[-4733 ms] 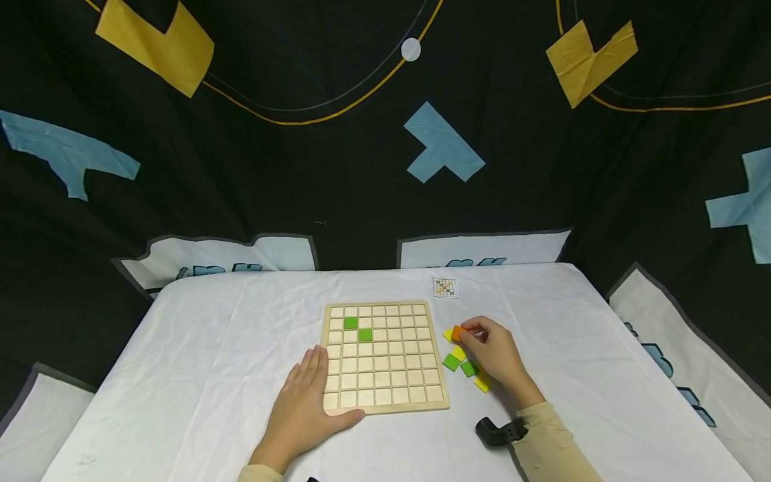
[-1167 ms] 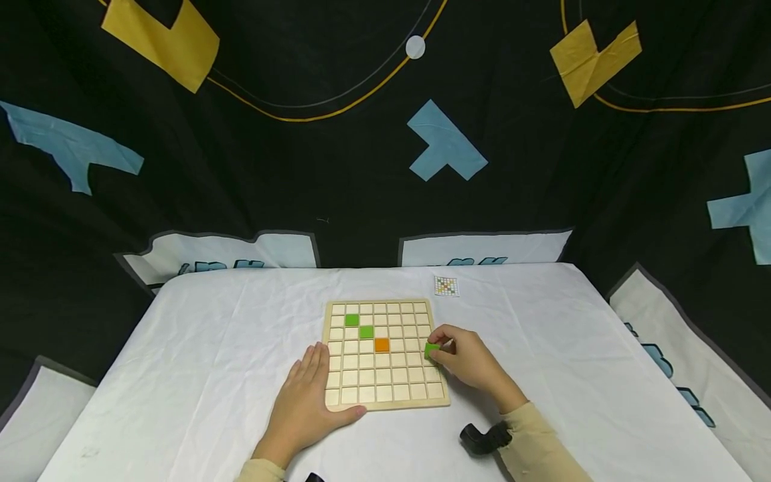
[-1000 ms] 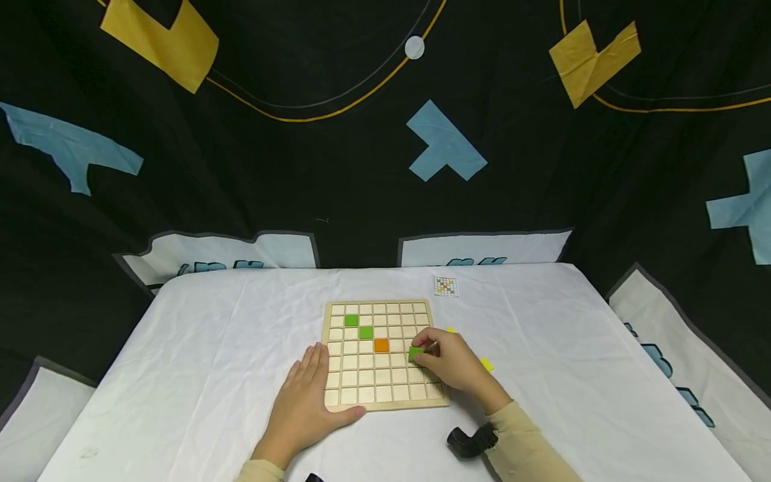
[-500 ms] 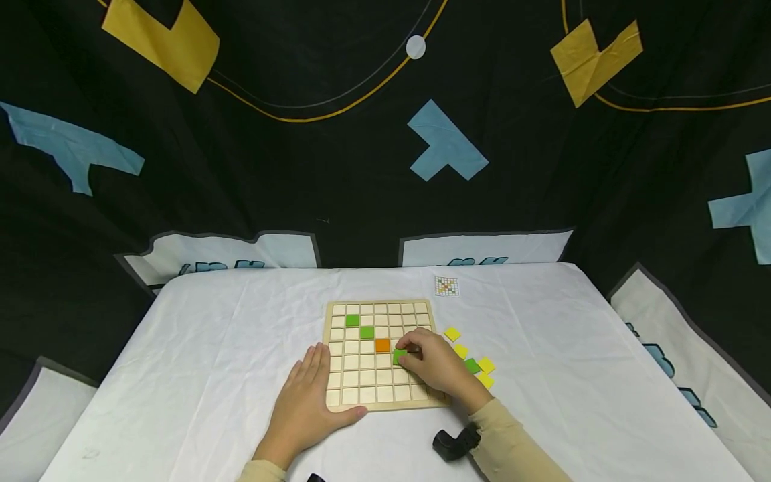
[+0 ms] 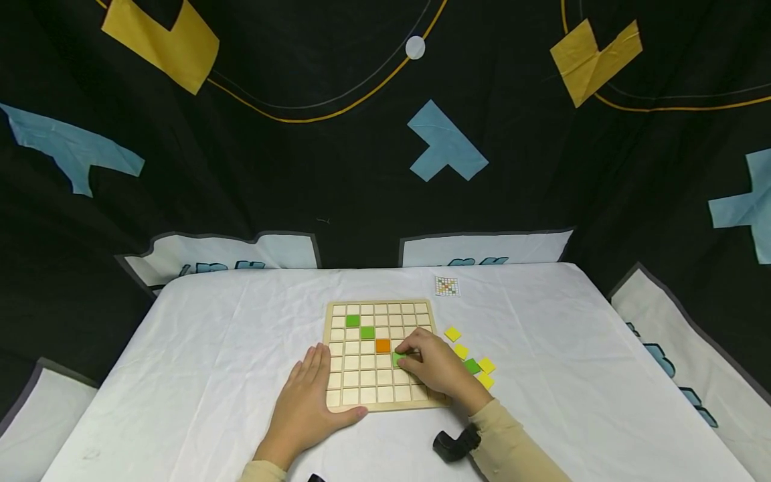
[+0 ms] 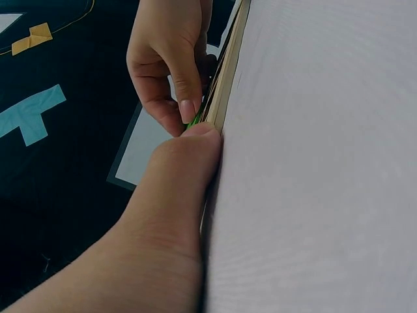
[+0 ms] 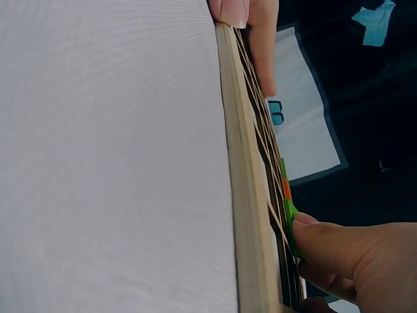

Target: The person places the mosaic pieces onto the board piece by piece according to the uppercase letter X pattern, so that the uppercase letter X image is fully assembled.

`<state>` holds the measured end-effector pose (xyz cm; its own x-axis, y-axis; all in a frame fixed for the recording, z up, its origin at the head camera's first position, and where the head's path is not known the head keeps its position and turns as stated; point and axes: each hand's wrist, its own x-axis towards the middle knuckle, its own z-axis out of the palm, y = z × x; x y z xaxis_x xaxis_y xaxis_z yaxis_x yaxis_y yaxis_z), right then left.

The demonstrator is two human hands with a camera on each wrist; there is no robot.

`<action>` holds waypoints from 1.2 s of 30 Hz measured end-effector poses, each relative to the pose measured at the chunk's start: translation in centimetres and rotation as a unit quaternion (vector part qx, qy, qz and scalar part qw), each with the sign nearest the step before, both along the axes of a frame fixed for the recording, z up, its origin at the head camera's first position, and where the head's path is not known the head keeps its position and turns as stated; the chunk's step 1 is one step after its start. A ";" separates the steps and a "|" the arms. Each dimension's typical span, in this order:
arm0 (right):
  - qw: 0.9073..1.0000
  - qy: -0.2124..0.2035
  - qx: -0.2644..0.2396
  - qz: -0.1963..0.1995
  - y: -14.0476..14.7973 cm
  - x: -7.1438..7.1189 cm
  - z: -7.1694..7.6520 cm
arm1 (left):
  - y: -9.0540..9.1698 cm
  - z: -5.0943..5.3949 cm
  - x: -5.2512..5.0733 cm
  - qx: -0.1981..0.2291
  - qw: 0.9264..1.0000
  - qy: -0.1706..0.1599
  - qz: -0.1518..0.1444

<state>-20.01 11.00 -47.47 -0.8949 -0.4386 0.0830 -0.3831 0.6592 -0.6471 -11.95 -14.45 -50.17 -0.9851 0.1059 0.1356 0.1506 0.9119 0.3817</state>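
Green square tile (image 7: 289,212) sat between the pinching right hand's (image 5: 435,365) thumb and finger, the left hand (image 5: 304,407) straight-fingered against the gridded board (image 5: 409,406).

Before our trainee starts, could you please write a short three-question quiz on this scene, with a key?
1. True or false: the left hand touches the wooden board.
2. What colour is the tile pinched by the right hand? A) orange B) green C) yellow
3. How many yellow tiles can be seen beside the board?

Key: 1. True. 2. B. 3. Four.
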 end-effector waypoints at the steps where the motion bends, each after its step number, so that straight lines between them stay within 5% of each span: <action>1: 1.000 0.000 0.000 0.000 0.0 0.0 0.0 | 0.0 0.0 0.0 0.001 1.000 0.001 0.001; 20: 0.999 0.024 0.019 0.014 1.2 0.7 0.5 | 0.1 -0.2 0.0 0.004 1.000 0.001 0.004; 29: 0.995 0.028 0.065 -0.072 5.7 0.9 1.3 | 0.1 -0.2 0.0 0.001 1.000 -0.004 -0.001; 36: 0.990 -0.026 0.100 -0.095 9.7 0.7 1.7 | 0.1 -0.1 0.0 -0.002 1.000 -0.001 -0.001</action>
<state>-19.33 20.74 -45.72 -0.9637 -0.2644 -0.0374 -0.2089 0.8337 -0.5112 -11.96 -14.35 -50.23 -0.9853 0.1076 0.1327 0.1507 0.9132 0.3786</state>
